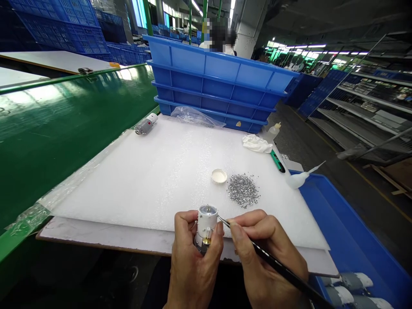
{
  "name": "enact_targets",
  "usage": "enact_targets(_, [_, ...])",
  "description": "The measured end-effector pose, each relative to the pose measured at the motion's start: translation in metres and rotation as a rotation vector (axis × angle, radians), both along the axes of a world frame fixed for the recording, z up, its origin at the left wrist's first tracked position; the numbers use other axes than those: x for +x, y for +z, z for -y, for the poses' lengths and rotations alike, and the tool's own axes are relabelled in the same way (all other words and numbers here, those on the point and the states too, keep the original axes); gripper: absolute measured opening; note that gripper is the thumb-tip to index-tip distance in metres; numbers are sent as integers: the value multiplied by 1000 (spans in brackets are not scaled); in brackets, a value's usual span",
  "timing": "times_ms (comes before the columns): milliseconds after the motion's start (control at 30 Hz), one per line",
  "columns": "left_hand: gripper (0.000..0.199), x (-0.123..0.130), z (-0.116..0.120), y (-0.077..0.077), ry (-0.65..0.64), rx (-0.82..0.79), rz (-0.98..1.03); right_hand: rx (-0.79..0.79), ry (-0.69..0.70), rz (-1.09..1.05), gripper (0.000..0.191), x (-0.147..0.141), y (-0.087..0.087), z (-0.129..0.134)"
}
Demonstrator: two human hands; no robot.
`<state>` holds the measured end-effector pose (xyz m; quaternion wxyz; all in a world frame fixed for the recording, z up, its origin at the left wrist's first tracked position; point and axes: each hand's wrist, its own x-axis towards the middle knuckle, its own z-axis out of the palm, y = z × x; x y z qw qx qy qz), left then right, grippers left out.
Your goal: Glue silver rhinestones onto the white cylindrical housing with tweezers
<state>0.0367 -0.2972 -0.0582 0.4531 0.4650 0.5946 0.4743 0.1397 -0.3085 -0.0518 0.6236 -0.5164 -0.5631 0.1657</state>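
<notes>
My left hand [195, 266] is wrapped round a small white cylinder-shaped part [206, 221], held upright with its metal-tipped top facing up. Small metal studs stick out of its side, and a brass-coloured piece shows low down; fingers hide much of the rest. In my right hand [267, 257] is a pair of black tweezers [277, 267], pinched near the fine tip. That tip meets the upper right side of the white part; whether it grips a tiny piece is too small to tell. Just beyond lie a pile of tiny silvery metal pieces [243, 190] and a shallow round dish [219, 176].
White foam sheet [128, 180] covers the table. A grey-and-white cylindrical unit [146, 124] lies far left. Stacked blue crates [215, 81] stand behind. Right: white cloth [256, 143], green-black cutter [277, 161], squeeze bottle [298, 179], and a blue bin [350, 231] holding several similar units.
</notes>
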Motion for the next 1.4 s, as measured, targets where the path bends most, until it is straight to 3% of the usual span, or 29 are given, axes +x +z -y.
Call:
enact_targets(233, [27, 1, -1, -1, 38, 0, -61, -22, -7, -51, 19, -1, -1, 0])
enact_targets(500, [26, 1, 0, -5, 133, 174, -190, -85, -66, -194, 19, -12, -1, 5])
enact_targets(700, [23, -6, -3, -6, 99, 191, -253, -101, -71, -208, 20, -14, -3, 5])
enact_targets(900, [26, -10, -7, -10, 109, 199, -301, -51, 71, -144, 20, -5, -7, 0])
enact_targets(1067, [25, -11, -10, -7, 120, 199, -313, -73, 71, -137, 21, -4, -12, -1])
enact_targets(1267, [23, -13, -14, -6, 82, 177, -256, -83, 48, -184, 20, -9, -7, -3])
enact_targets(1400, [21, -15, -15, -7, -18, 122, -133, -80, 55, -236, 18, -2, -4, -3])
